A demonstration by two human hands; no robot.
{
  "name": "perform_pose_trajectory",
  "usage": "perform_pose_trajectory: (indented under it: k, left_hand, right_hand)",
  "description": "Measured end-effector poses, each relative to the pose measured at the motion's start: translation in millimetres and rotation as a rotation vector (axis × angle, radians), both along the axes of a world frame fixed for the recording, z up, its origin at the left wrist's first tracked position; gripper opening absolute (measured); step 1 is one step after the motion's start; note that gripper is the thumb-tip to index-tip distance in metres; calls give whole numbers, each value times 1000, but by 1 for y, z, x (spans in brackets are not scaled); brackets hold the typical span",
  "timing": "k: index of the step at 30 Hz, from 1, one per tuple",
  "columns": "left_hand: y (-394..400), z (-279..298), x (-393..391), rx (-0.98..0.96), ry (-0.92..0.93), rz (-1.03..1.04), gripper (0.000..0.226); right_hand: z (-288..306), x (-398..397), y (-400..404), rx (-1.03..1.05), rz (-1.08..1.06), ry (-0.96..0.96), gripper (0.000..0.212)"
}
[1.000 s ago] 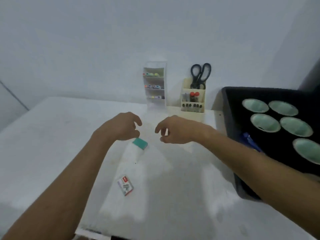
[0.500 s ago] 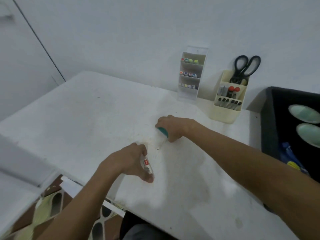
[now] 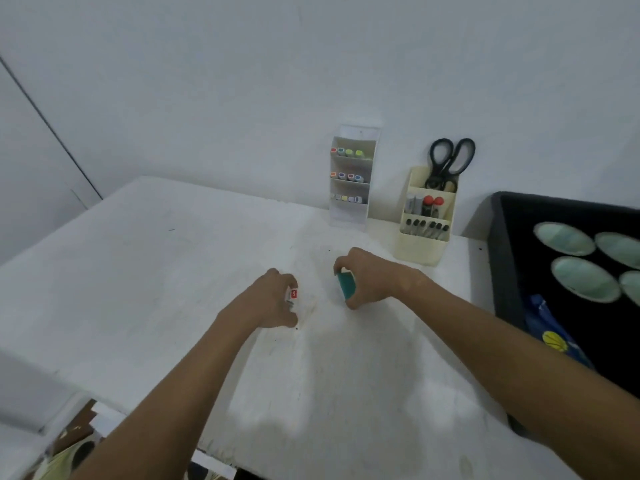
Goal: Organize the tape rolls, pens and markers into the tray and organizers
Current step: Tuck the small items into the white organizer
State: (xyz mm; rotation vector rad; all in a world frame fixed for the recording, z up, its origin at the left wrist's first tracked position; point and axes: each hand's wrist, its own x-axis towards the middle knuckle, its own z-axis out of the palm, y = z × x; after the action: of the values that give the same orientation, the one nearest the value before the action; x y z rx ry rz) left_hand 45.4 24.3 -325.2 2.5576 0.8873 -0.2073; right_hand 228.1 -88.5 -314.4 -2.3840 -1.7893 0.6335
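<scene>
My left hand (image 3: 269,301) grips a small white box with a red label (image 3: 292,295) just above the white table (image 3: 138,258). My right hand (image 3: 370,277) holds a small teal block (image 3: 346,285) between thumb and fingers, close to the tabletop. Against the back wall stands a clear tiered organizer (image 3: 352,174) with several coloured markers. To its right a cream organizer (image 3: 426,220) holds pens and black scissors (image 3: 448,161). The black tray (image 3: 502,258) at the right holds several pale green tape rolls (image 3: 585,278).
A blue packet with a yellow mark (image 3: 550,330) lies in the tray's near part. The table's front edge runs along the lower left, with patterned floor (image 3: 69,448) below it. The white wall stands close behind the organizers.
The view swung left and back. My left hand reached down to the white box, took hold of it and lifted it towards the middle. My right hand closed on the teal block and raised it.
</scene>
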Motion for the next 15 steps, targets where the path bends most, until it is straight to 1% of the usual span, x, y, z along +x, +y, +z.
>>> perform_pose_trajectory:
  k: [3,5,7,8,10,12,15]
  left_hand:
    - [3,-5,14,26,-6,3,69]
    - [3,-10,18,23,-37,41,73]
    - [1,-16,18,17,-73,94,76]
    - [-1,-19,18,18,-85,119,76]
    - [-7,-25,16,-9,-103,182,76]
    - [-16,-31,13,-47,-140,253,78]
    - [-27,-40,10,-24,-256,342,74]
  right_hand:
    - [-2,11,-9,142,-122,125,63]
    - [-8,14,-13,234,-196,247,62]
    - [-14,16,-17,280,-262,373,59]
    - [-16,17,-18,274,-285,402,59]
    - [-19,20,-19,227,-303,390,60]
    - [-20,24,-19,181,-297,324,63]
    - [-19,28,-20,67,-282,176,81]
